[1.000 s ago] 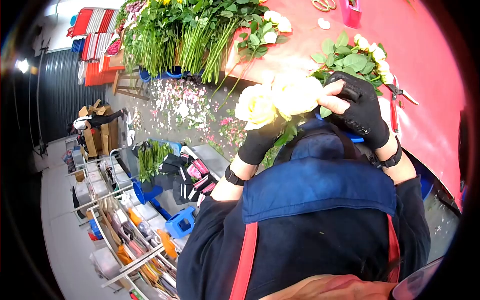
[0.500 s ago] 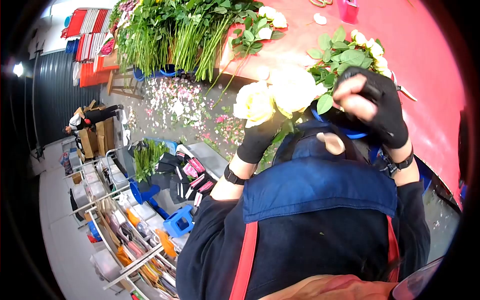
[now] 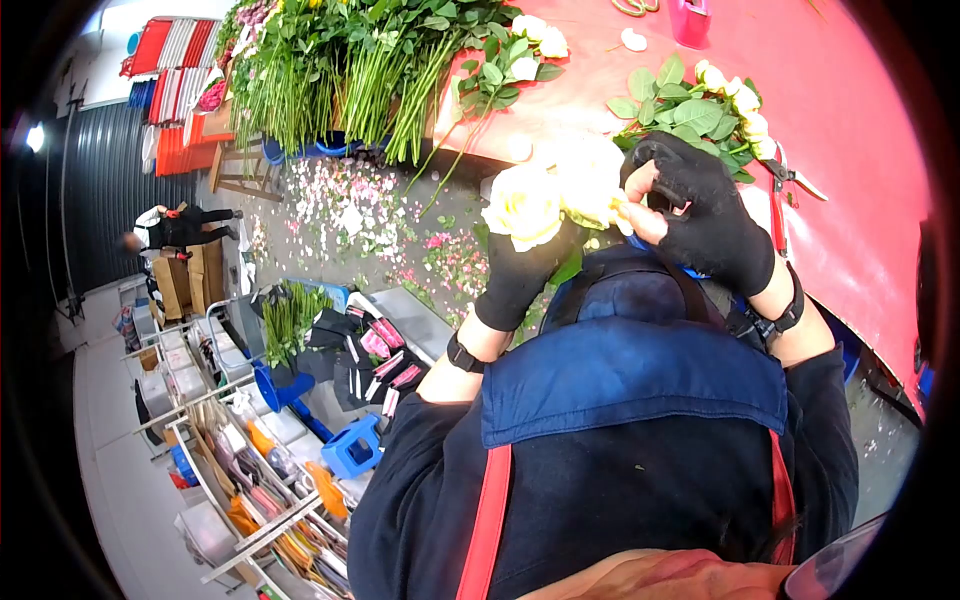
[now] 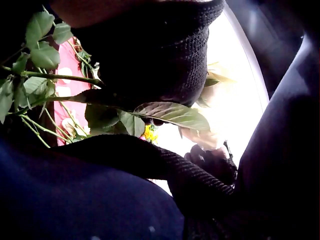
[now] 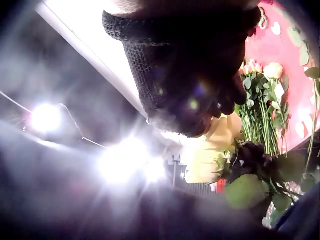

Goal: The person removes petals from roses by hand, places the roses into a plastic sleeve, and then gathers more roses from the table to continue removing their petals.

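In the head view my left hand (image 3: 525, 272), in a black fingerless glove, grips the stems of cream roses just below the blooms. One open rose (image 3: 522, 208) faces up at the left, and a second, overexposed rose (image 3: 590, 178) sits beside it. Thumb and fingertips of my gloved right hand (image 3: 705, 212) pinch a petal at the second rose's right edge. Leafy rose stems (image 4: 65, 76) run out of the left hand in the left wrist view. The right wrist view shows a pale bloom (image 5: 206, 167) under the right fingers.
On the red-covered table (image 3: 835, 130) lie cut cream roses (image 3: 738, 95), red-handled pruning shears (image 3: 780, 190) and a pink holder (image 3: 690, 22). Long-stemmed bunches (image 3: 370, 90) stand at the back left. Petals (image 3: 345, 200) litter the floor. A distant person (image 3: 180, 228) stands near cardboard boxes.
Half a second ago the right hand was drawn back and a loose petal was in the air before the chest. Now that hand is back at the rose, and the loose petal is out of sight.
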A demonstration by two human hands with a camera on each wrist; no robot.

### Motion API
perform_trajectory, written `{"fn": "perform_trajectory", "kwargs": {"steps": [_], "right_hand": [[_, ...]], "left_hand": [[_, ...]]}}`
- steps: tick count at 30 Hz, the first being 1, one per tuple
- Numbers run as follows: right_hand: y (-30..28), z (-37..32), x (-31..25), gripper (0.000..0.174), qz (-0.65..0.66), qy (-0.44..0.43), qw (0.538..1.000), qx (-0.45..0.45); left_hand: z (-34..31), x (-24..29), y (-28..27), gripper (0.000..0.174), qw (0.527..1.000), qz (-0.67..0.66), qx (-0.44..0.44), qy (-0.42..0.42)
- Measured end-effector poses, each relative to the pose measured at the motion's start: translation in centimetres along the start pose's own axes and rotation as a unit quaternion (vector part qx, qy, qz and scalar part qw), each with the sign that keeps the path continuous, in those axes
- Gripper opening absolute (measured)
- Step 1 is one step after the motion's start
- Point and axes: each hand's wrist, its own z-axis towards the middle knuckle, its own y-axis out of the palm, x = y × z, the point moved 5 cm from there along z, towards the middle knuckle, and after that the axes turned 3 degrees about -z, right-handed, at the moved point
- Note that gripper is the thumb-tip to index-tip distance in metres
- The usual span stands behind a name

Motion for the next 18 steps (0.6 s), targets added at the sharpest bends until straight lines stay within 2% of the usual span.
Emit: {"fn": "perform_trajectory", "kwargs": {"steps": [3,6,9,14,18], "right_hand": [[0.4,-0.3,0.0,0.012,0.011,-0.022,1.000,-0.014],[0.6,-0.4,0.2,0.011,0.011,0.128,0.989,-0.071],[0.8,-0.3,0.6,0.012,0.041,0.099,0.992,-0.073],[1.2,-0.7,1.8,0.016,-0.007,0.022,0.997,-0.076],[0.5,-0.6,1.2,0.016,0.013,0.021,0.997,-0.067]], "left_hand": [[0.2,0.9,0.0,0.042,1.000,0.015,-0.015,-0.019],[0.0,0.1,-0.1,0.044,0.999,0.031,-0.028,0.000],[0.1,-0.3,0.1,0.044,0.999,-0.014,-0.026,-0.016],[0.6,0.3,0.1,0.042,0.999,0.012,-0.041,0.001],[0.2,-0.3,-0.4,0.024,0.994,0.074,-0.079,0.031]]}}
